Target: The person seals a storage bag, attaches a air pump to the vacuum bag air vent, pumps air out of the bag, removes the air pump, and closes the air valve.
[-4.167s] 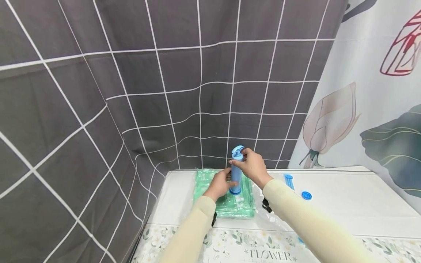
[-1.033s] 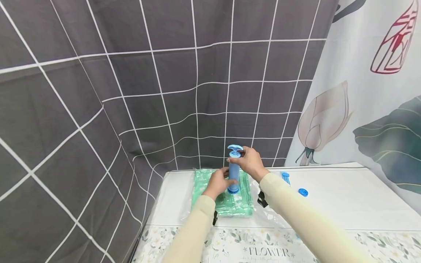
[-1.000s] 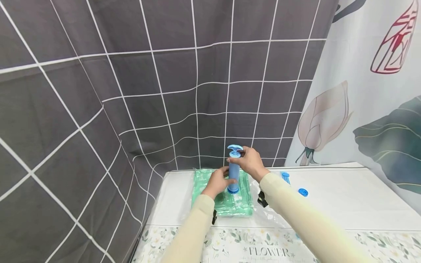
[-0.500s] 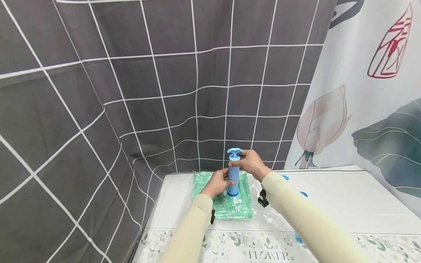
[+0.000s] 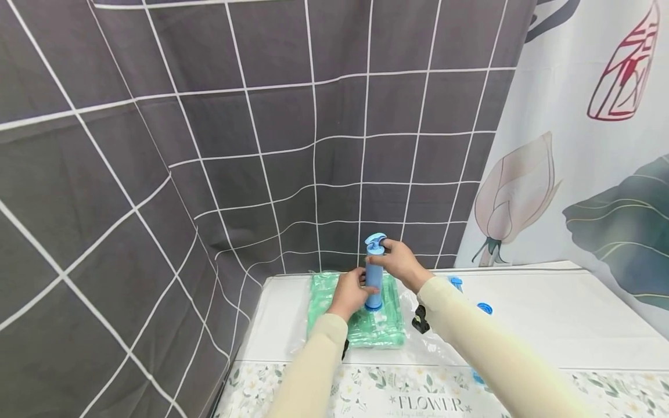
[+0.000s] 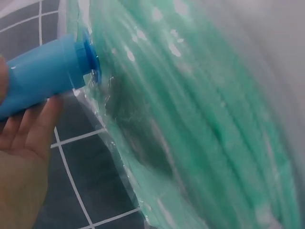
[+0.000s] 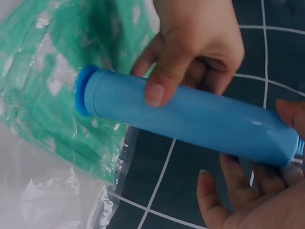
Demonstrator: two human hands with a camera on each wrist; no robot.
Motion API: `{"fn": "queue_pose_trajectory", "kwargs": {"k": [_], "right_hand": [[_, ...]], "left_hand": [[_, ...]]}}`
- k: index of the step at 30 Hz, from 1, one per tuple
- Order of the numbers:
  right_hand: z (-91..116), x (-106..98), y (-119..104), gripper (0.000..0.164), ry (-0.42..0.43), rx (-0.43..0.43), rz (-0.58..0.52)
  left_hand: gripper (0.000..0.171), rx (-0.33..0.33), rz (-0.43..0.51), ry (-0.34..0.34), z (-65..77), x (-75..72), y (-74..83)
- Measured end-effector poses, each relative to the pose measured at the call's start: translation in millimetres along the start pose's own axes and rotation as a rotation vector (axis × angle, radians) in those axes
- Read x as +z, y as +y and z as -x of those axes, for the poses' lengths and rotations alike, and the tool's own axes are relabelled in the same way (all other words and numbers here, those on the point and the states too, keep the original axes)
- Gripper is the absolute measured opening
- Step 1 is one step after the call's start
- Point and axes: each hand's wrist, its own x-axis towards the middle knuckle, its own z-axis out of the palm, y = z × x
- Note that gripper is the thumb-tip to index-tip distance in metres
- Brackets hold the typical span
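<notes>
A blue hand pump [image 5: 374, 278] stands upright on a clear plastic vacuum bag with green contents [image 5: 384, 335]. Its light blue T-shaped handle [image 5: 375, 238] sits close above the barrel. My left hand [image 5: 347, 295] grips the lower barrel, the thumb across its front. Higher up, my right hand [image 5: 401, 261] holds the top of the barrel just below the handle. In the left wrist view the pump's flared base [image 6: 93, 59] meets the plastic. Seen from the right wrist, the left thumb [image 7: 157, 93] lies on the barrel and the right fingers [image 7: 238, 183] curl beneath it.
A blue clip [image 5: 456, 283] and a round blue cap [image 5: 485, 308] lie on the white tabletop [image 5: 543, 313] to the right. Another blue piece [image 5: 478, 377] is partly hidden by the right sleeve. A dark checked curtain [image 5: 292, 174] hangs behind the table.
The pump's handle faces a different angle than half a second and one second ago, when it showed broadside. Both hands keep their hold on the barrel. The head view has shifted slightly.
</notes>
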Motion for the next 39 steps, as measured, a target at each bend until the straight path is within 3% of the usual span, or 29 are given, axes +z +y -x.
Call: {"fn": "queue_pose_trajectory", "kwargs": {"k": [3, 10, 19, 23, 27, 31, 35, 39], "right_hand": [[0.5, 4.7, 0.3, 0.044, 0.047, -0.026, 0.047], [0.6, 10.7, -9.3, 0.084, 0.159, 0.01, 0.177], [1.0, 11.1, -12.2, 0.058, 0.249, -0.011, 0.242], [0.0, 11.2, -11.7, 0.051, 0.251, -0.014, 0.24], [0.8, 10.8, -11.7, 0.051, 0.209, 0.001, 0.187], [2.6, 6.8, -12.9, 0.046, 0.149, 0.006, 0.105], [0.4, 1.5, -14.1, 0.044, 0.087, 0.013, 0.044], [-2.9, -1.6, -14.2, 0.051, 0.038, 0.025, 0.004]], "left_hand": [[0.056, 0.019, -0.067, 0.062, 2.7, 4.7, 0.3], [0.054, 0.0, -0.159, 0.177, 5.7, 14.3, 5.2], [0.051, 0.001, -0.208, 0.209, 5.5, 16.7, 11.2], [0.054, 0.022, -0.209, 0.152, 3.2, 12.7, 5.8], [0.064, 0.056, -0.185, 0.034, 0.1, 1.1, -3.4], [0.081, 0.036, -0.022, -0.092, -2.9, -14.0, -7.4], [0.085, -0.028, 0.191, -0.197, -6.4, -25.6, -2.8], [0.078, -0.062, 0.251, -0.269, -6.4, -28.4, 1.2]]}}
